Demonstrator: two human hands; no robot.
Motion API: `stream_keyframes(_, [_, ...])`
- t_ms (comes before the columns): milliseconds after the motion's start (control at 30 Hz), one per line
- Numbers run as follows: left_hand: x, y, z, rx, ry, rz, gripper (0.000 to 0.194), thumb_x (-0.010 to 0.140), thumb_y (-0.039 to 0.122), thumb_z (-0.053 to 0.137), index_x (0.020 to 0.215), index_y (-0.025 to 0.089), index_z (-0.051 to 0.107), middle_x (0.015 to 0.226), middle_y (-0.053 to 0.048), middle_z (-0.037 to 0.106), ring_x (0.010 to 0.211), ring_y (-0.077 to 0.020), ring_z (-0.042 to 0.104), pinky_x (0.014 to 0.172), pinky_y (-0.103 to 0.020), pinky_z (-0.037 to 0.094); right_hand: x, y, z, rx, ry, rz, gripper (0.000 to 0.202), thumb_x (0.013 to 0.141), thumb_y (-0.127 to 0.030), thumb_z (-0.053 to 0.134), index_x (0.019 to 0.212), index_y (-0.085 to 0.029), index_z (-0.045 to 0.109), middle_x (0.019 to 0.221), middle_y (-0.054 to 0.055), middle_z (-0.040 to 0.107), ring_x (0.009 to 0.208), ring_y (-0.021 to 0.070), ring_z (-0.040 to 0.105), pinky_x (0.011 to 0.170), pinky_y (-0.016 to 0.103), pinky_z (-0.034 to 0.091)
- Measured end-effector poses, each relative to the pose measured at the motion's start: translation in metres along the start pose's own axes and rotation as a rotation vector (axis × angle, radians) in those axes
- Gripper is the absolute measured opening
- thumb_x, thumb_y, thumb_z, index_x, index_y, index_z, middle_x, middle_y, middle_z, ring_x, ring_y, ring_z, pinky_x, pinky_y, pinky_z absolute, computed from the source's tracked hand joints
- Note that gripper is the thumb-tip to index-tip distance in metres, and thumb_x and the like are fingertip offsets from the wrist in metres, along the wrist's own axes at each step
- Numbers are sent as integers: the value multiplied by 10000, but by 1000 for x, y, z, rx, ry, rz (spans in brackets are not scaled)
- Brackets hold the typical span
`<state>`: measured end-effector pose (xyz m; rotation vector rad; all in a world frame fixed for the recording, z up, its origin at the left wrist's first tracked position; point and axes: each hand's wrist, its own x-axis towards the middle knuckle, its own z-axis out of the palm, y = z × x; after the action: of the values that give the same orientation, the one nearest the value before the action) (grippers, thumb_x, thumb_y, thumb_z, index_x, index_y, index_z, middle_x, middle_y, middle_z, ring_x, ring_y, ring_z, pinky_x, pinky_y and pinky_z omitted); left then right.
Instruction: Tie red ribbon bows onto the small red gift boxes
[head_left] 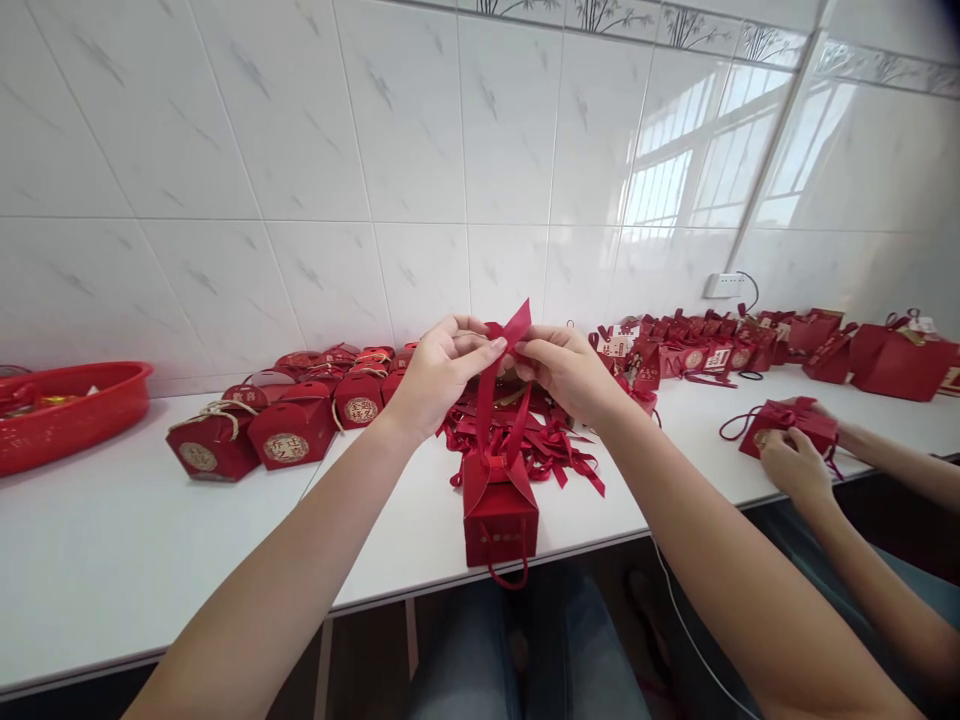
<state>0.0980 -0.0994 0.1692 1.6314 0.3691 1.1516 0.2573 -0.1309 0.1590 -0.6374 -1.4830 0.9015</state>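
A small red gift box (501, 525) stands at the table's front edge, its cord handle hanging down over the edge. From its top a red ribbon (487, 405) rises in two strands to my hands. My left hand (455, 368) pinches the ribbon between thumb and fingers. Close beside it, my right hand (559, 365) is also closed on the ribbon, and one cut end sticks up between the two. Behind the box lies a heap of loose red ribbons (559, 450), partly hidden by my hands and the strands.
Red boxes with gold emblems (286, 440) stand at the left, beyond them a red plastic basin (75, 415). More red boxes (694, 350) line the tiled wall at right. A co-worker's hands (799, 465) hold a red box (780, 425) on the white table (360, 545).
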Motion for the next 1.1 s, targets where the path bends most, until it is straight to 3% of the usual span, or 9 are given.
stream_keyframes(67, [0, 1, 0, 45, 19, 10, 297, 742, 254, 726, 852, 180, 460, 698, 27, 651, 705, -126, 638, 707, -273, 499, -3, 1, 0, 5, -38, -29, 145, 788, -241, 595, 680, -157, 642, 645, -3, 546, 580, 82, 425, 581, 241, 368])
stream_keyframes(200, [-1, -1, 1, 158, 73, 12, 327, 753, 246, 707, 926, 191, 435, 682, 38, 635, 665, -117, 616, 654, -255, 480, -4, 6, 1, -56, 29, -61, 233, 805, -393, 635, 799, -161, 663, 675, -8, 556, 578, 79, 414, 573, 237, 376])
stream_keyframes(367, [-3, -6, -1, 11, 31, -170, 247, 772, 177, 624, 989, 175, 505, 651, 23, 613, 602, -121, 593, 598, -257, 460, -4, 13, -2, -147, 43, -84, 271, 812, -443, 625, 891, -188, 671, 690, -13, 593, 633, 103, 532, 633, 251, 466])
stream_keyframes(467, [-4, -10, -5, -190, 17, -311, 178, 744, 129, 607, 917, 150, 568, 598, 16, 579, 597, -141, 611, 637, -287, 477, -9, 17, -7, -343, 11, -194, 227, 883, -388, 540, 944, -218, 678, 812, 16, 655, 788, 146, 607, 744, 296, 496])
stream_keyframes(667, [-6, -12, -14, -407, 31, -475, 89, 759, 110, 581, 798, 148, 651, 602, -15, 619, 593, -148, 626, 677, -305, 515, -18, 21, -18, -915, -114, -585, 306, 928, -154, 399, 1042, -255, 664, 958, 55, 683, 951, 201, 574, 852, 393, 461])
stream_keyframes(800, [-8, -11, -13, -389, 54, -426, 116, 798, 176, 556, 812, 142, 665, 652, -41, 647, 615, -147, 622, 692, -300, 525, -18, 20, -17, -1042, -123, -669, 311, 916, -123, 413, 1067, -228, 664, 978, 77, 693, 987, 226, 571, 872, 429, 445])
stream_keyframes(900, [-9, -12, -10, -282, 59, -332, 180, 823, 255, 523, 918, 152, 636, 668, -31, 637, 640, -146, 616, 672, -280, 505, -20, 21, -9, -962, -64, -638, 303, 918, -153, 432, 1084, -246, 667, 1037, 58, 693, 1016, 211, 588, 905, 414, 450])
stream_keyframes(1000, [-14, -16, -11, 89, 125, -67, 206, 820, 328, 549, 979, 200, 585, 644, 9, 612, 611, -136, 574, 614, -250, 445, -32, 27, -3, -725, 187, -493, 267, 920, -232, 467, 1077, -270, 679, 1082, 35, 683, 1046, 199, 599, 909, 373, 470])
stream_keyframes(1100, [-26, -21, -32, 629, 240, 193, 176, 784, 328, 612, 925, 233, 564, 620, 43, 584, 495, -107, 455, 563, -240, 362, -61, 41, -15, -495, 498, -266, 242, 893, -331, 520, 1038, -242, 693, 984, 41, 700, 949, 208, 638, 828, 355, 502])
